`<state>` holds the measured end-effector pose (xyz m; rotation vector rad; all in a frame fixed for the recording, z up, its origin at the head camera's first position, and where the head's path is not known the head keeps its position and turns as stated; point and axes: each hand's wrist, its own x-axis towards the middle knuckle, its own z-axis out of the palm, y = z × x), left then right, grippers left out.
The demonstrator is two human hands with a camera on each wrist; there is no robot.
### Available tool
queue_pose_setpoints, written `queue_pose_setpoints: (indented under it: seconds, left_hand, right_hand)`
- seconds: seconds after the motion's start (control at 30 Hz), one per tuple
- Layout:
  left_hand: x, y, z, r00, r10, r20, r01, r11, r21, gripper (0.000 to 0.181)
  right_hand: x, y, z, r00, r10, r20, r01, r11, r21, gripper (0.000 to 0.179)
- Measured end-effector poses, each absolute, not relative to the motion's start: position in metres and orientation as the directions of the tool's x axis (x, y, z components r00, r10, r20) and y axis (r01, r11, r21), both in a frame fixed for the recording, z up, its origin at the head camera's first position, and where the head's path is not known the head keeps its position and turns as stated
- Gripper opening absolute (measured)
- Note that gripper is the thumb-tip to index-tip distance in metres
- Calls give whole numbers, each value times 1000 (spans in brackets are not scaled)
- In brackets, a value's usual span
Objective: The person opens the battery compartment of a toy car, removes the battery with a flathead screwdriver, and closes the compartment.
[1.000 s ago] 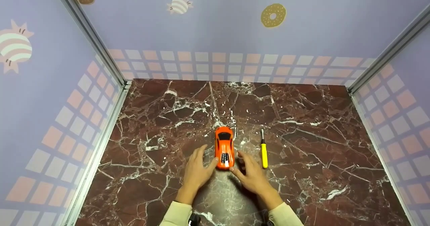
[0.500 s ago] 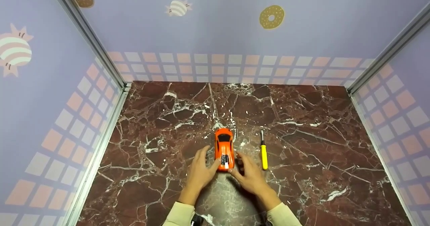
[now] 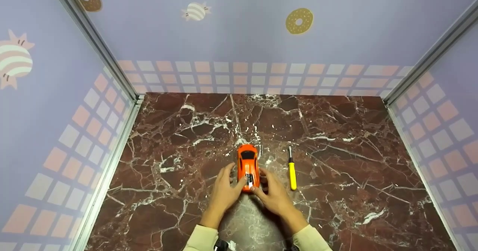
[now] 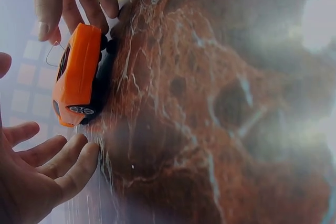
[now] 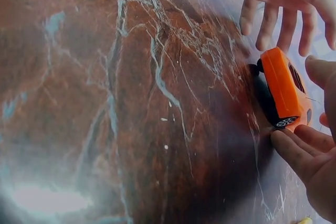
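Note:
An orange toy car (image 3: 248, 166) with dark windows rests on the marble-patterned tabletop, its far end pointing to the back wall. Along its left side lies my left hand (image 3: 224, 192), fingers loosely spread and thumb over the rear corner. My right hand (image 3: 275, 195) flanks the other side, thumb by the rear end. In the left wrist view, the left fingers (image 4: 68, 163) reach under the car's near end with a small gap showing. Fingertips of the right hand (image 5: 310, 153) come right up to a wheel in the right wrist view. Neither hand curls round the car.
A screwdriver (image 3: 292, 174) with a yellow handle lies to the right of my right hand, its metal tip pointing away. Purple printed panels (image 3: 242, 38) stand at the back and on both sides. Small white specks dot the tabletop (image 3: 336, 161) beyond the car.
Both hands have drawn slightly inward toward the car, the right one closer to its side. The whole head view has shifted a little downward. The car and screwdriver keep their places.

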<state>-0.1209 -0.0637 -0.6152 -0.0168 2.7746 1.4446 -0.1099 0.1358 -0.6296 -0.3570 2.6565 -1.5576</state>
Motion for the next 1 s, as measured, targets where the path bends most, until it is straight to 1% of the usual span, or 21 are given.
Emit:
queue_pose_setpoints:
  seconds: [0.1, 0.23, 0.5, 0.77, 1.0]
  left_hand:
    - [-121, -61, -615, -1000, -8, -14, -16, 571, 821, 70]
    - [-120, -59, -617, -1000, -15, -14, -20, 572, 820, 67]
    - [-120, -55, -619, -998, -18, -58, -58, 558, 828, 63]
    - [-125, -51, -616, -999, -12, -52, -50, 571, 820, 63]
    - [-130, -48, -615, -999, -24, -31, -39, 559, 828, 61]
  right_hand:
    - [-110, 134, -631, -976, -201, 89, -176, 470, -865, 71]
    - [-108, 132, -632, -983, -172, 61, -138, 486, -863, 73]
    - [-104, 129, -634, -986, -155, 53, -126, 504, -855, 75]
    - [-110, 125, -632, -991, -119, 53, -109, 530, -841, 70]
    - [-113, 123, -631, -987, -114, 110, -155, 562, -812, 64]
